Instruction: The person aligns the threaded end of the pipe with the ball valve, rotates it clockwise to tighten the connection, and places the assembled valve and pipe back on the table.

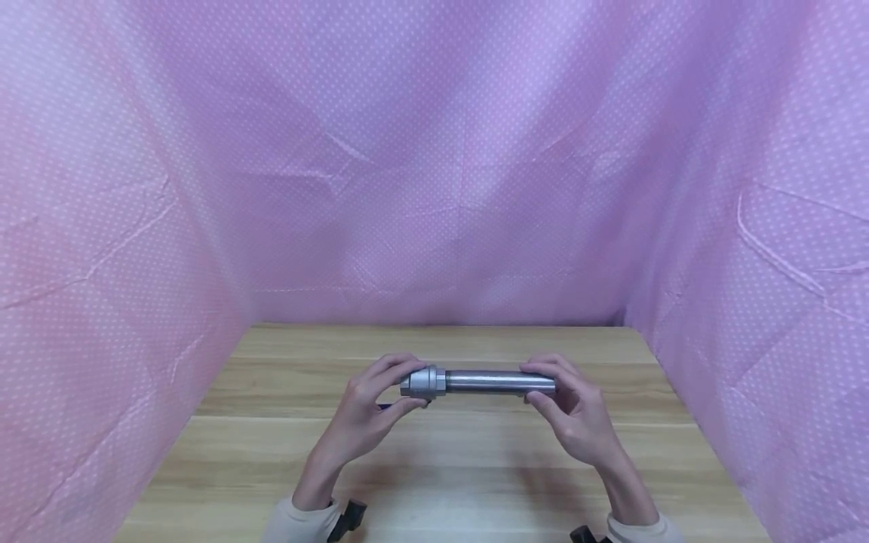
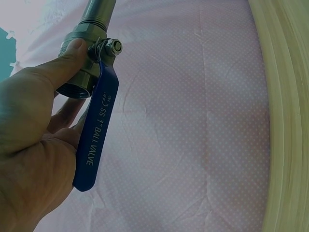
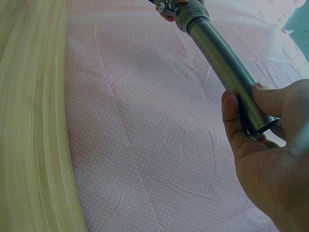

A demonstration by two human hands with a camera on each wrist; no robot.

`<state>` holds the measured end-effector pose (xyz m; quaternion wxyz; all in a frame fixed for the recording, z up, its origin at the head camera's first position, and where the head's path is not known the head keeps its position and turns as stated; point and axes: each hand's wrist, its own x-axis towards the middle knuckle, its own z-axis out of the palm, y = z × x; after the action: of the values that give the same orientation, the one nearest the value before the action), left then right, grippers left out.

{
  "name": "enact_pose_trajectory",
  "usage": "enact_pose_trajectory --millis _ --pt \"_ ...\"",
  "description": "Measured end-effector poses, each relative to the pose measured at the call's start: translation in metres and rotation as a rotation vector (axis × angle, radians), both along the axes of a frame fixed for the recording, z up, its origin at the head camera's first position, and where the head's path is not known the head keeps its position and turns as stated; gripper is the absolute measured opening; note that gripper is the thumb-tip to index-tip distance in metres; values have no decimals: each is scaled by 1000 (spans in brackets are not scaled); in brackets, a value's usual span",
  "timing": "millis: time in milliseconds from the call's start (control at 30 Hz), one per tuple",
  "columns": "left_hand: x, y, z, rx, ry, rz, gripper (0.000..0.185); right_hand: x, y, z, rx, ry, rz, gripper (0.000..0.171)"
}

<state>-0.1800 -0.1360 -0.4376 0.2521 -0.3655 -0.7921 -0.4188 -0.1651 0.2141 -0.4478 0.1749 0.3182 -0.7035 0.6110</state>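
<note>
Between the two hands, above the wooden table [image 1: 434,452], a ball valve [image 1: 424,381] screwed onto a steel pipe [image 1: 498,381] hangs level, its long axis running hand to hand. Left hand [image 1: 366,411] curls round the valve body; right hand [image 1: 577,411] pinches the pipe's open end. The blue handle [image 2: 96,133] lies against the left palm, seemingly pointing wristward; the head view hides it. Pink dotted cloth [image 1: 434,151] surrounds everything.

Valve [image 1: 424,381] at pipe's [image 1: 498,381] left end — both above table [image 1: 441,467], cloth backdrop [image 1: 434,188] behind.
</note>
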Motion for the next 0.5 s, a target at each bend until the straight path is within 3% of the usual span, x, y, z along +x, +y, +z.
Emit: enact_pose_trajectory --millis 233,367,500 --pt "0 0 0 7 0 -8 63 -3 0 -3 -50 68 17 42" --pt "0 0 0 8 -7 4 61 -4 0 -3 -25 71 -6 43" --pt "-1 -1 0 9 -9 14 61 -3 -1 -2 -31 43 44 48"
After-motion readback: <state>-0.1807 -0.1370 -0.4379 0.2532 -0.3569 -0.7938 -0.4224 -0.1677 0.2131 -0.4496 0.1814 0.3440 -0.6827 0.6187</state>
